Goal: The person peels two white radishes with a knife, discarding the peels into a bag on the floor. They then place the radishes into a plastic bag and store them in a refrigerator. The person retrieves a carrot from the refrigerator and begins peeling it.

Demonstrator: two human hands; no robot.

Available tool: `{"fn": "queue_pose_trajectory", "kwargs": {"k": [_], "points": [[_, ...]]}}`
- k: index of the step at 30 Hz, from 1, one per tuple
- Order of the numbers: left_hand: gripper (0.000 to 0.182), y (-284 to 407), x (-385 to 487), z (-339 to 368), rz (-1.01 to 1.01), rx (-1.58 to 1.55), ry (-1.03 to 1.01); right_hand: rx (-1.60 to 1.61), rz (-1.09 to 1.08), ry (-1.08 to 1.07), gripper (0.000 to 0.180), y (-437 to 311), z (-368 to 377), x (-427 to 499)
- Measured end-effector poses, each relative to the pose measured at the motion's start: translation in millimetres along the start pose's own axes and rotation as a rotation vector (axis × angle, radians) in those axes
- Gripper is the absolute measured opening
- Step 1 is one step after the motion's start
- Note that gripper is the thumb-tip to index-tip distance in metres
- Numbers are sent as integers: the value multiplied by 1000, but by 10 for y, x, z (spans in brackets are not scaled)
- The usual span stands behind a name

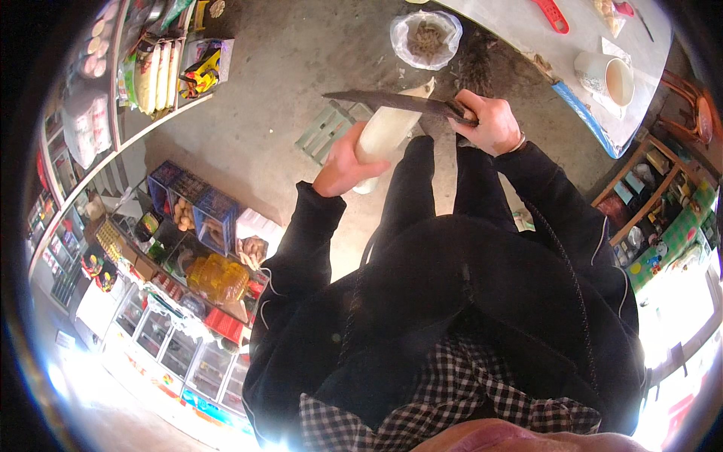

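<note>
My left hand grips a long white radish near its lower end, thumb across the near side. The radish tilts up and to the right, and its pale, tapered tip shows beyond the knife. In my right hand is the handle of a long, dark-bladed knife. Its blade lies across the upper part of the radish in this view, pointing left; whether the edge touches the radish I cannot tell. Past the radish's tip, a bin with a white liner holds pale scraps.
A green slatted plastic stool stands on the concrete floor behind my left hand. At upper right, a table bears a cup and a red-handled tool. Blue crates and stocked shelves line the left.
</note>
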State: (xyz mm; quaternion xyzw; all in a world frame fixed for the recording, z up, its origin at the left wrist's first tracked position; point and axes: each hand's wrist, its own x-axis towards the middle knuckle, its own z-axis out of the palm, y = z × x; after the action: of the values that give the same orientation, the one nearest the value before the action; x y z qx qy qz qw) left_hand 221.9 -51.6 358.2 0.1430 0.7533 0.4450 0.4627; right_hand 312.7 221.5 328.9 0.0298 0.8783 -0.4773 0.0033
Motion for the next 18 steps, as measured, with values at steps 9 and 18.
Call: {"fn": "queue_pose_trajectory", "kwargs": {"k": [9, 18], "points": [[63, -92, 244, 184, 92, 0, 38, -262, 445, -223, 28, 886, 146, -275], [56, -134, 525, 398, 278, 26, 344, -434, 757, -204, 37, 1620, 89, -835]]}}
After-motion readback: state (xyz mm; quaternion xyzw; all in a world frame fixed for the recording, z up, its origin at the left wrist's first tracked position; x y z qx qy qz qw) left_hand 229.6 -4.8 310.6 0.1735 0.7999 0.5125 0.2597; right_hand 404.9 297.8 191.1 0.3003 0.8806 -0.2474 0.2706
